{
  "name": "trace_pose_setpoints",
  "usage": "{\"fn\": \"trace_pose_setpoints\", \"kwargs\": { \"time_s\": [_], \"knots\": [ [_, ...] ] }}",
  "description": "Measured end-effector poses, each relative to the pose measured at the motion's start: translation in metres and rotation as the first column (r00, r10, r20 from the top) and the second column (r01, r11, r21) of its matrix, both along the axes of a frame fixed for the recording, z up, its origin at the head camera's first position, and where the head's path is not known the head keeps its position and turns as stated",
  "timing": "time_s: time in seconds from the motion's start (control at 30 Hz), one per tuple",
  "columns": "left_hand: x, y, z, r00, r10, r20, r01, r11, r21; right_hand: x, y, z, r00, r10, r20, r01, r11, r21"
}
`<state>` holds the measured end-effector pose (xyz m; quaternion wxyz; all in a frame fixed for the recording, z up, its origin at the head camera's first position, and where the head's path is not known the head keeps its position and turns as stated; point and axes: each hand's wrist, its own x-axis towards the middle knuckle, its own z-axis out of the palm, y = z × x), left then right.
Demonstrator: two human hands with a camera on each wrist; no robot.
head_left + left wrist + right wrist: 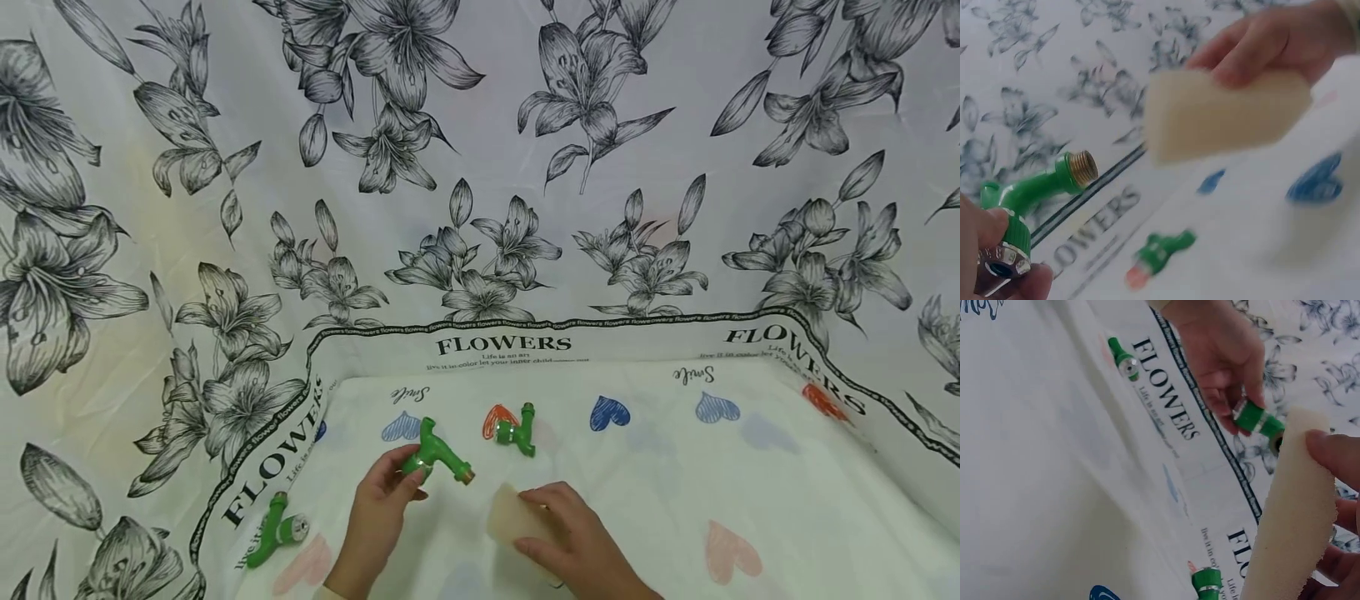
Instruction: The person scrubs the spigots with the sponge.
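Note:
My left hand (390, 483) grips a green plastic tap (437, 454) by its silver-ringed end, lifted a little above the cloth; its brass threaded spout (1084, 167) points right toward the sponge. My right hand (562, 525) pinches a pale cream sponge (513, 521) between thumb and fingers, just right of the spout. In the left wrist view the sponge (1222, 112) hangs above the tap (1029, 194). In the right wrist view the sponge (1288, 512) fills the lower right and the tap (1259, 422) sits behind its top edge.
A second green tap (519, 432) lies on the cloth behind the hands, and a third (274, 529) lies at the front left. The surface is a white cloth with coloured hearts (609, 412); a lily-printed sheet (480, 167) rises behind and at the sides.

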<state>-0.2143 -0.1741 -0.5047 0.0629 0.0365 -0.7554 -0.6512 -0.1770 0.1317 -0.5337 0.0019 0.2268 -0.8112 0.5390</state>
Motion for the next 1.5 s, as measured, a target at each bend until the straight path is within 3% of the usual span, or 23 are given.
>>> {"fn": "trace_pose_setpoints", "kwargs": {
  "time_s": [0.07,0.13,0.27,0.37,0.47,0.63,0.8,0.87,0.97,1.03,1.13,1.2,1.27,1.4,1.5],
  "knots": [
    [-0.006,-0.019,0.001,0.999,0.050,0.005,-0.049,0.991,-0.127,0.000,0.003,0.003,1.000,-0.029,0.010,0.030,0.999,-0.013],
    [-0.012,-0.040,-0.001,0.996,0.089,0.011,-0.082,0.955,-0.284,0.000,0.007,0.008,0.998,-0.063,0.030,0.064,0.998,-0.021],
    [-0.021,-0.084,-0.011,0.992,0.127,0.016,-0.097,0.825,-0.556,-0.002,0.014,0.014,0.987,-0.118,0.111,0.122,0.992,-0.027],
    [-0.026,-0.111,-0.018,0.990,0.140,0.019,-0.089,0.726,-0.682,-0.003,0.019,0.016,0.975,-0.169,0.146,0.172,0.985,-0.007],
    [-0.030,-0.131,-0.021,0.988,0.146,0.057,-0.051,0.644,-0.763,-0.005,0.022,0.016,0.965,-0.222,0.143,0.224,0.975,-0.001],
    [-0.038,-0.155,-0.028,0.979,0.124,0.163,0.062,0.580,-0.812,-0.007,0.030,0.017,0.952,-0.283,0.121,0.290,0.955,-0.053],
    [-0.043,-0.174,-0.037,0.962,0.092,0.258,0.186,0.473,-0.861,-0.008,0.040,0.020,0.943,-0.315,0.109,0.326,0.940,-0.102],
    [-0.045,-0.178,-0.038,0.953,0.087,0.290,0.222,0.452,-0.864,-0.008,0.044,0.021,0.939,-0.326,0.109,0.337,0.935,-0.108],
    [-0.049,-0.175,-0.039,0.959,0.090,0.270,0.200,0.458,-0.866,-0.009,0.051,0.021,0.934,-0.343,0.104,0.353,0.929,-0.113],
    [-0.052,-0.166,-0.038,0.976,0.079,0.204,0.138,0.499,-0.856,-0.009,0.055,0.021,0.931,-0.354,0.094,0.363,0.924,-0.119],
    [-0.057,-0.143,-0.032,0.998,0.032,0.054,0.023,0.607,-0.794,-0.009,0.061,0.021,0.929,-0.365,0.065,0.371,0.920,-0.130],
    [-0.063,-0.124,-0.028,0.999,-0.008,-0.040,-0.023,0.688,-0.725,-0.009,0.064,0.021,0.926,-0.375,0.050,0.378,0.916,-0.132],
    [-0.071,-0.103,-0.024,0.991,-0.054,-0.125,-0.044,0.743,-0.668,-0.009,0.066,0.021,0.922,-0.385,0.043,0.387,0.913,-0.130],
    [-0.087,-0.058,-0.018,0.968,-0.133,-0.214,-0.020,0.805,-0.593,-0.008,0.069,0.022,0.914,-0.402,0.053,0.406,0.905,-0.127],
    [-0.098,-0.026,-0.014,0.957,-0.193,-0.216,0.035,0.817,-0.576,-0.006,0.070,0.021,0.910,-0.410,0.056,0.414,0.901,-0.130]
  ]
}}
